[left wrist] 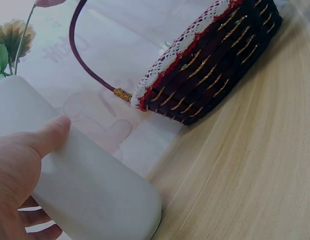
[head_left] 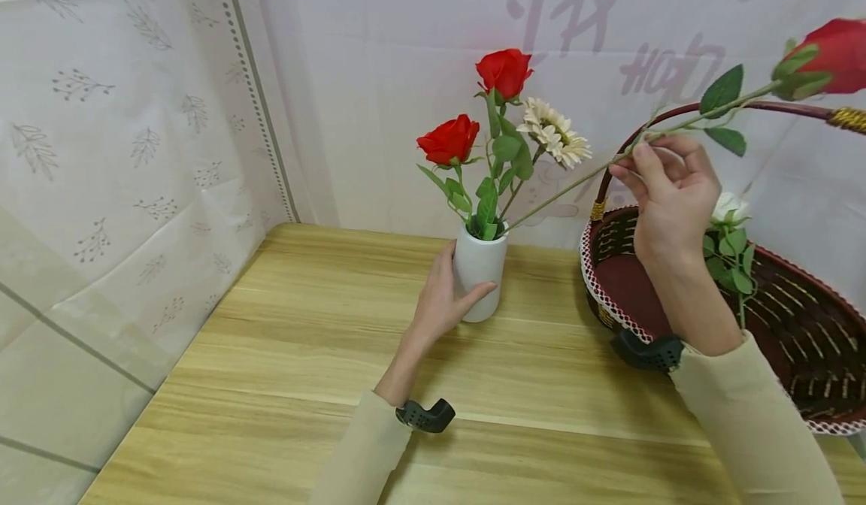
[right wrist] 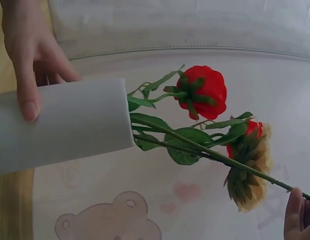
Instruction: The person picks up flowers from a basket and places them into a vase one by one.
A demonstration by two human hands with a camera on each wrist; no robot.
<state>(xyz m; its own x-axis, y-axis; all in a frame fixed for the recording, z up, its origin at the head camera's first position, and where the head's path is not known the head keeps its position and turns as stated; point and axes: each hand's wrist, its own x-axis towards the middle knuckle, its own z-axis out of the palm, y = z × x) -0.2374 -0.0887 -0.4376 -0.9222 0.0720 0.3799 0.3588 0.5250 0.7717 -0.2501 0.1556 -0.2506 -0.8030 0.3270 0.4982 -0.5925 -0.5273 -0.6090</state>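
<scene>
A white vase stands upright on the wooden table, and my left hand grips its side, thumb across the front. Two red roses and a cream daisy-like flower stand in it among green leaves. My right hand pinches the green stem of another red rose, which slants far to the right. The lower end of that stem reaches the vase mouth in the right wrist view; its tip is hidden. In the left wrist view the thumb lies along the vase.
On the right is a dark woven basket with lace trim and an arched handle. A white flower with leaves lies in it, behind my right forearm. Printed cloth hangs behind the table.
</scene>
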